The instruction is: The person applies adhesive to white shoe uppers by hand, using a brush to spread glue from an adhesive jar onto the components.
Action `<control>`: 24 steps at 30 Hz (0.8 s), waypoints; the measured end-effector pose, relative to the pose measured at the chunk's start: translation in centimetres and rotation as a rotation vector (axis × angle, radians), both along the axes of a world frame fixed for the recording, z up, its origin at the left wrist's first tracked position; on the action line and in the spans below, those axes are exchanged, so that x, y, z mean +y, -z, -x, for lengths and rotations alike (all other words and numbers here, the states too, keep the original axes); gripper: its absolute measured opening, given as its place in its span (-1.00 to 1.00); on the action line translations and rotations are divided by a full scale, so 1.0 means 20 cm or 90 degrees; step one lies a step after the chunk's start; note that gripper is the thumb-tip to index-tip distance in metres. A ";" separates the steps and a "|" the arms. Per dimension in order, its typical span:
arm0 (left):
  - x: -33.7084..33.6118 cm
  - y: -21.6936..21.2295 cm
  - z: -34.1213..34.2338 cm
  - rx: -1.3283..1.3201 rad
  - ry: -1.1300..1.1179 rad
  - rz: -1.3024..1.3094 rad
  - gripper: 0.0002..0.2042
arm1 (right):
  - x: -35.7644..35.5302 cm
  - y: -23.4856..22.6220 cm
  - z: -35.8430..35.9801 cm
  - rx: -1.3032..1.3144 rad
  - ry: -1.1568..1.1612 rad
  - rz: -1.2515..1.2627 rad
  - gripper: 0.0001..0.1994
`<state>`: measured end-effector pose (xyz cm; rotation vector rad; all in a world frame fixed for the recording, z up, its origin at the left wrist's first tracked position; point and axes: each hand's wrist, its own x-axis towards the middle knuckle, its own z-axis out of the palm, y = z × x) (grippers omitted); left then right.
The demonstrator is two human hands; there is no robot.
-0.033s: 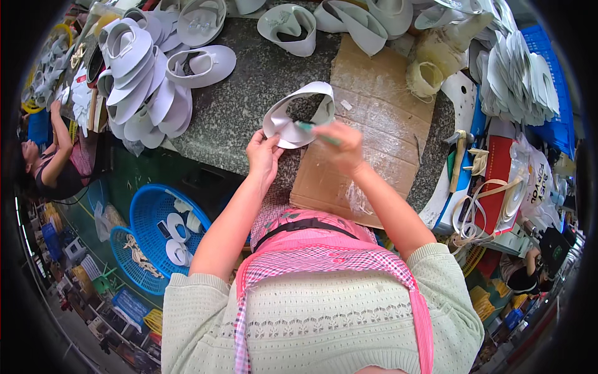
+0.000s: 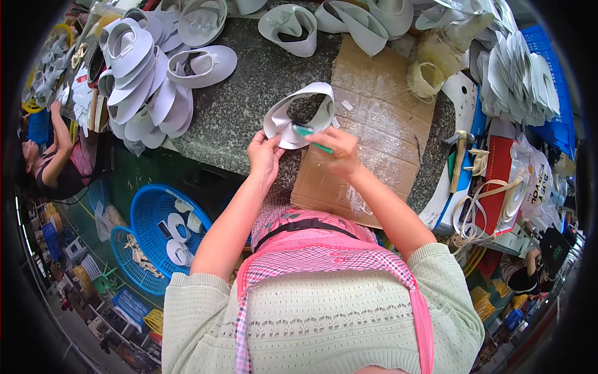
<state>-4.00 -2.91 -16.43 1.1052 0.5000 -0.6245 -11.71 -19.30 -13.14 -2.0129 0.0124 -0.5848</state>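
Observation:
My left hand (image 2: 264, 156) pinches the near left edge of a white shoe upper (image 2: 321, 118), curved into an open loop above the speckled dark table (image 2: 243, 93). In my right hand (image 2: 338, 149) is a small green brush (image 2: 303, 130), its handle running under my fingers. The brush head meets the upper's inner near side; its bristles are too small to make out. Beneath my right hand lies a flat piece of brown cardboard (image 2: 380, 124) with shiny, whitish smears.
More white uppers (image 2: 134, 81) are stacked at the far left and along the back. A crusted pot (image 2: 427, 78) stands at the back right. A hammer (image 2: 460, 156) and coiled tape (image 2: 512, 196) lie right. Blue baskets (image 2: 140, 212) stand below left. A co-worker (image 2: 62, 162) sits far left.
My right hand and the brush have shifted slightly left and down over the upper. My left hand holds the upper in nearly the same place.

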 end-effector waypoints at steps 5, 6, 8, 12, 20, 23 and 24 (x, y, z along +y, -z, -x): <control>0.01 0.00 -0.02 -0.015 0.023 -0.004 -0.82 | -0.03 0.01 -0.12 -0.003 0.003 0.008 -0.71; 0.02 0.00 0.00 -0.004 0.026 -0.019 -0.81 | -0.03 0.00 -0.11 -0.005 0.004 0.007 -0.71; 0.03 0.00 0.01 0.005 0.028 -0.035 -0.80 | -0.03 -0.01 -0.09 -0.022 -0.069 0.027 -0.71; 0.00 -0.01 -0.02 0.013 0.027 -0.006 -0.79 | -0.02 0.01 -0.10 -0.010 -0.095 0.075 -0.70; 0.02 -0.06 -0.02 0.009 0.059 -0.022 -0.75 | -0.03 -0.08 -0.21 0.034 -0.079 -0.059 -0.81; 0.00 -0.08 -0.03 -0.005 0.071 -0.052 -0.75 | -0.03 -0.04 -0.31 0.022 -0.059 -0.062 -0.82; -0.01 -0.09 -0.04 -0.018 0.078 -0.044 -0.76 | -0.05 -0.02 -0.34 0.028 -0.031 0.040 -0.83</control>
